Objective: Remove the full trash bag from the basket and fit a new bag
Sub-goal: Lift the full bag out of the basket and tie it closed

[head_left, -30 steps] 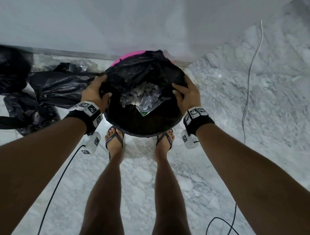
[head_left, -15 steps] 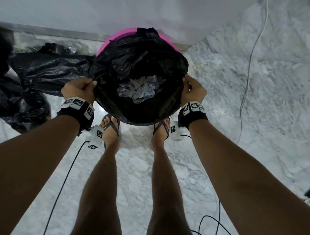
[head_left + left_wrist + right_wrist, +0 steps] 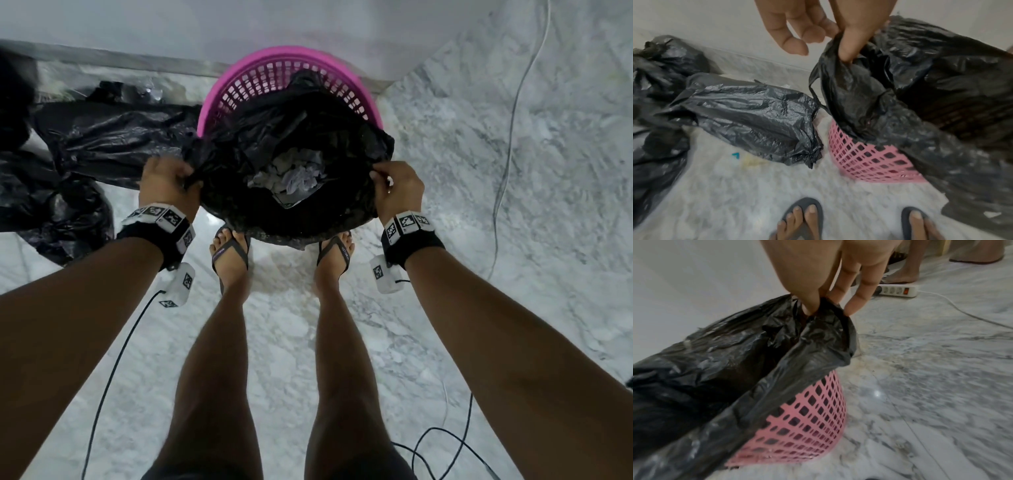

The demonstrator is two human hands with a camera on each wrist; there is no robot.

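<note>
A pink mesh basket [image 3: 274,73] [image 3: 869,160] [image 3: 809,423] stands on the marble floor against the white wall. A black trash bag [image 3: 308,212] [image 3: 900,113] [image 3: 719,369] holding crumpled white paper [image 3: 291,176] is partly lifted out of it, so the far rim and inner wall of the basket show. My left hand [image 3: 164,181] [image 3: 842,48] pinches the bag's left edge between thumb and fingers. On the other side, my right hand [image 3: 394,185] [image 3: 818,305] pinches the right edge. The bag mouth is stretched open between both hands.
Several other black bags [image 3: 85,137] [image 3: 748,118] lie on the floor left of the basket. My sandalled feet [image 3: 233,250] stand just before it. A white power strip [image 3: 898,291] with its cable and another person's foot [image 3: 900,277] lie to the right. Thin cables [image 3: 507,137] cross the floor.
Both hands have gone from the bag's rim over the basket to pinching its edges and pulling up and toward me; the bag has risen, baring the pink basket's far rim.
</note>
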